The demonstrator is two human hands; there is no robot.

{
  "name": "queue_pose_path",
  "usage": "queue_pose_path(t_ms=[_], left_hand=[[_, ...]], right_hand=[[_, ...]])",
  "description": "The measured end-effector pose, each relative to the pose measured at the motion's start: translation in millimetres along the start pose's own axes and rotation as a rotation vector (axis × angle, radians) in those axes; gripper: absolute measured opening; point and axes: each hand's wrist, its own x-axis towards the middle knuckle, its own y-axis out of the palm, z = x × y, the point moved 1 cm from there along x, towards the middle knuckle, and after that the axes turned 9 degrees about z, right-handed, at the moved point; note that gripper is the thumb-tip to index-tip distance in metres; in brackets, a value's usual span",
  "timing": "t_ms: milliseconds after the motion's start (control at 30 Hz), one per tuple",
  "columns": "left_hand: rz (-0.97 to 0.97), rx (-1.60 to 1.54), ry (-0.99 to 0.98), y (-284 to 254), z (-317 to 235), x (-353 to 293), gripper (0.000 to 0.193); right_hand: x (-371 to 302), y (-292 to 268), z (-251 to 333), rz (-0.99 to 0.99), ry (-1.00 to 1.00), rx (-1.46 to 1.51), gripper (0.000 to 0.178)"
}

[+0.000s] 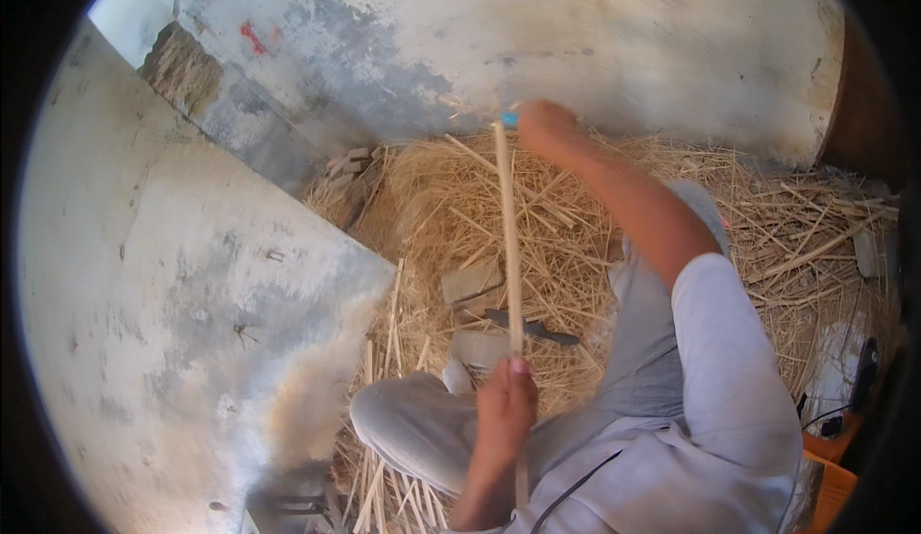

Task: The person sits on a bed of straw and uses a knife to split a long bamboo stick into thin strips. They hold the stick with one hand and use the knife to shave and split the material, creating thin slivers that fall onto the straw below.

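Note:
A long pale stick, which looks like split bamboo, stretches away from my lap toward the wall. My left hand is closed round its lower part, thumb on top. At the stick's far end, my right hand is closed and slightly blurred by motion. A small blue thing sticks out of it on the left, touching or very near the stick's tip; its kind cannot be made out. On the ground beneath the stick lies a dark, narrow tool, with pale blocks beside it.
Straw-like shavings and splinters cover the ground. Stained plaster walls rise ahead and on the left. Thin strips lie beside my bent left knee. An orange object and a black-handled item are at the lower right.

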Motion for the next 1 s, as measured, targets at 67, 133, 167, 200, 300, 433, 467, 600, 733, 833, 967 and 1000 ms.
queue_pose_path(t_ms=[67,133,167,200,300,433,467,600,733,833,967,1000], left_hand=[[0.042,-0.116,-0.013,5.2,6.1,-3.9,0.031],[0.067,-0.179,-0.014,5.6,5.5,0.3,0.031],[0.072,-0.189,-0.009,4.6,5.3,2.9,0.031],[0.072,-0.195,-0.007,2.4,5.4,4.2,0.031],[0.018,-0.361,-0.115,-10.3,6.1,5.5,0.030],[-0.048,-0.434,-0.141,-21.5,-3.9,7.6,0.028],[-0.042,-0.469,-0.141,-24.4,-4.7,8.0,0.028],[0.072,-0.754,-0.165,-32.3,-2.4,5.9,0.028],[0.114,-0.801,-0.160,-31.0,-5.2,7.8,0.030],[0.145,-0.804,-0.162,-27.0,-9.5,6.2,0.031],[0.209,-0.805,-0.210,-13.2,-13.5,1.3,0.032],[0.246,-0.816,-0.220,-6.9,-13.7,1.4,0.031]], right_hand=[[9.6,-23.8,-14.8,0.010,0.113,0.021,0.014],[13.0,-30.9,-22.6,-0.004,0.187,0.038,0.016],[11.6,-27.2,-24.2,-0.029,0.143,0.019,0.015],[6.3,-15.7,-18.9,-0.051,0.095,0.006,0.015],[-23.8,10.4,23.3,0.186,-0.047,-0.089,0.013],[-82.6,41.3,56.3,0.212,-0.386,-0.208,0.015],[-94.1,39.3,62.8,0.260,-0.432,-0.228,0.015],[-99.7,40.5,68.4,0.219,-0.447,-0.183,0.015],[-89.2,29.7,70.5,0.169,-0.437,-0.224,0.014],[-74.1,22.7,61.6,0.077,-0.322,-0.115,0.014],[-23.0,-5.7,26.0,0.043,0.007,0.038,0.014],[-11.0,-14.0,7.9,0.007,0.093,0.085,0.013]])
